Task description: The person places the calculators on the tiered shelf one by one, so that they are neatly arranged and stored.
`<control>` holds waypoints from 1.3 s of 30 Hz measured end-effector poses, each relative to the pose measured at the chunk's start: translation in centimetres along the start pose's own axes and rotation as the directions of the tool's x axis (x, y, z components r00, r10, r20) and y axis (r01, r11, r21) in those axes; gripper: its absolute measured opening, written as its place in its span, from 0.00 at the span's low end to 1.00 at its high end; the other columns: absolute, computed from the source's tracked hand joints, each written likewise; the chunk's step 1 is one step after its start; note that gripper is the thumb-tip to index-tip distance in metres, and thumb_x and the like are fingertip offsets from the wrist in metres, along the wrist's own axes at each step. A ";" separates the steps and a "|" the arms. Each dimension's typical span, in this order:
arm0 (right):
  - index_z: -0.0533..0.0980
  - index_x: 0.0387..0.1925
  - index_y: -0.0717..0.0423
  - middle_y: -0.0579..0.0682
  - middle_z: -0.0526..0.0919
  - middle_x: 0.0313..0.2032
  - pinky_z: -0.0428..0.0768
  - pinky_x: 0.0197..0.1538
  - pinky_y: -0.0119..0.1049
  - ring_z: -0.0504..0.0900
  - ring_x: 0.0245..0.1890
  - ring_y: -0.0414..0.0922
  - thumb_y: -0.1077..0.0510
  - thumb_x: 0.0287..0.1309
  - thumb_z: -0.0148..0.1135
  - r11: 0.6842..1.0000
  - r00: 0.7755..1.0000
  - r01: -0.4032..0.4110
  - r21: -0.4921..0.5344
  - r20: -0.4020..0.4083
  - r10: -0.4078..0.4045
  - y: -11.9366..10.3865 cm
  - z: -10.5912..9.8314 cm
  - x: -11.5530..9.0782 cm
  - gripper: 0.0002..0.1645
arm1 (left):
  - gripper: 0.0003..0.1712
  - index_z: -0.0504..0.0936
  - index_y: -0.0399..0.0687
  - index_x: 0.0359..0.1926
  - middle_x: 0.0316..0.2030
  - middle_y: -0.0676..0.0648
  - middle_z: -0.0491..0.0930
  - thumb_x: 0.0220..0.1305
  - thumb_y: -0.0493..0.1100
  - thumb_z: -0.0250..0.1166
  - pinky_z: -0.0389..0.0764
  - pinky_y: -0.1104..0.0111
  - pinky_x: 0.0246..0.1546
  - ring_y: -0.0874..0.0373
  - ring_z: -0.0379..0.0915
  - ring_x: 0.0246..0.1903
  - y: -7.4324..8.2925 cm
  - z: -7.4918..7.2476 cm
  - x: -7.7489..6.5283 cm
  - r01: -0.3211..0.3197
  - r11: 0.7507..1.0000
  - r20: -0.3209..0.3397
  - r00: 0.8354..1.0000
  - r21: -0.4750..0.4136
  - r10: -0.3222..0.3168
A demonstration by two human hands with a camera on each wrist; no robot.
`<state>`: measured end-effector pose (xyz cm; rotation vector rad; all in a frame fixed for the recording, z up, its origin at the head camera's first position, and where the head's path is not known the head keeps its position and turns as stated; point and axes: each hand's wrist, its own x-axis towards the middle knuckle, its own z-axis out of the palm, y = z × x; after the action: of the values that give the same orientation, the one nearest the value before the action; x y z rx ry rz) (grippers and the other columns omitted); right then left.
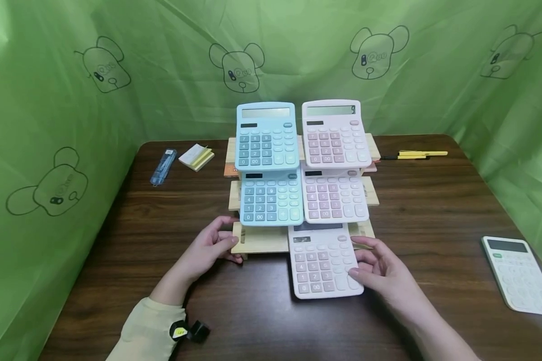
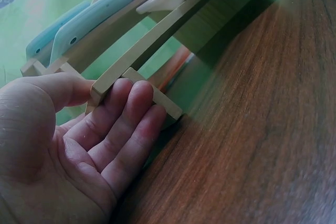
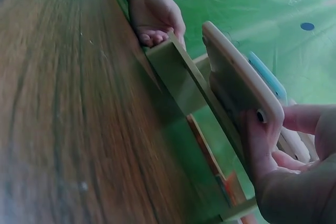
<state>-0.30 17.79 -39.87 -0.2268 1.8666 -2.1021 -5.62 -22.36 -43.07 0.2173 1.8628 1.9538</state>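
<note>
"How are our hands working?"

"We're pinching the front pink calculator (image 1: 321, 265) by its right edge with our right hand (image 1: 381, 268), and we're gripping the left end of the wooden rack's (image 1: 264, 240) lowest step with our left hand (image 1: 213, 243)."

"Why that way?"

"We're probably steadying the rack while handling the calculator; by taking its edge, we're leaving its keys uncovered."

"Where is it sitting?"

"Between our hands, touching the right one, with bare wood separating it from the left. It's tilting over the step's right part; we can't tell whether the rack is bearing its weight."

"And beyond?"

"Behind it, two blue calculators (image 1: 267, 136) are standing left of two more pink calculators (image 1: 336, 195), likely stepped so their keys are showing. On the worktop (image 1: 185, 210), a white calculator (image 1: 521, 276) is lying far right, pens (image 1: 420, 154) are lying behind, and sticky notes (image 1: 196, 157) are resting back left."
</note>
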 end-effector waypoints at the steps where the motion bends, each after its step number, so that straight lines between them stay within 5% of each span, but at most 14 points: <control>1: 0.56 0.67 0.65 0.63 0.78 0.46 0.84 0.41 0.38 0.84 0.41 0.48 0.74 0.57 0.62 1.000 1.000 -0.003 -0.004 -0.002 0.003 0.0 0.2 0.1 0.39 | 0.25 0.59 0.43 0.64 0.44 0.32 0.80 0.71 0.41 0.57 0.83 0.46 0.36 0.37 0.81 0.32 0.0 0.0 0.0 0.002 1.000 0.001 1.000 -0.001 -0.002; 14: 0.56 0.66 0.62 0.68 0.80 0.42 0.84 0.41 0.37 0.84 0.38 0.49 0.72 0.56 0.64 0.999 0.999 -0.033 -0.025 0.003 0.033 1.1 2.8 2.0 0.40 | 0.26 0.59 0.46 0.64 0.45 0.33 0.81 0.71 0.43 0.58 0.84 0.47 0.37 0.36 0.81 0.32 -0.1 -0.1 0.2 0.000 1.000 0.013 1.000 0.010 0.000; 21: 0.57 0.68 0.51 0.65 0.81 0.42 0.85 0.40 0.38 0.84 0.39 0.50 0.70 0.55 0.66 0.995 0.995 -0.091 -0.040 -0.039 0.090 1.1 4.7 2.6 0.44 | 0.25 0.59 0.46 0.64 0.44 0.34 0.81 0.71 0.43 0.58 0.84 0.47 0.36 0.35 0.81 0.32 -0.1 -0.2 0.2 -0.008 1.000 0.014 1.000 0.018 0.008; 28: 0.59 0.69 0.47 0.61 0.83 0.38 0.83 0.33 0.33 0.82 0.32 0.45 0.67 0.55 0.68 0.985 0.994 -0.103 -0.136 -0.057 0.096 1.1 6.5 3.3 0.44 | 0.26 0.58 0.43 0.65 0.44 0.32 0.81 0.72 0.42 0.57 0.84 0.47 0.35 0.36 0.81 0.32 -0.3 -0.3 0.1 -0.026 1.000 0.016 1.000 0.007 0.026; 39: 0.55 0.71 0.44 0.61 0.82 0.34 0.82 0.30 0.32 0.79 0.24 0.43 0.68 0.56 0.67 0.990 0.994 -0.105 -0.096 -0.050 0.101 1.0 8.2 3.7 0.47 | 0.25 0.59 0.43 0.64 0.44 0.33 0.81 0.72 0.41 0.57 0.84 0.47 0.36 0.37 0.81 0.31 -0.3 -0.2 0.1 -0.022 1.000 0.015 1.000 0.004 0.022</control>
<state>-0.99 8.72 -40.06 -0.1037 1.9666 -1.9655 -5.71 -22.46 -43.35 0.2536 1.8632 1.9575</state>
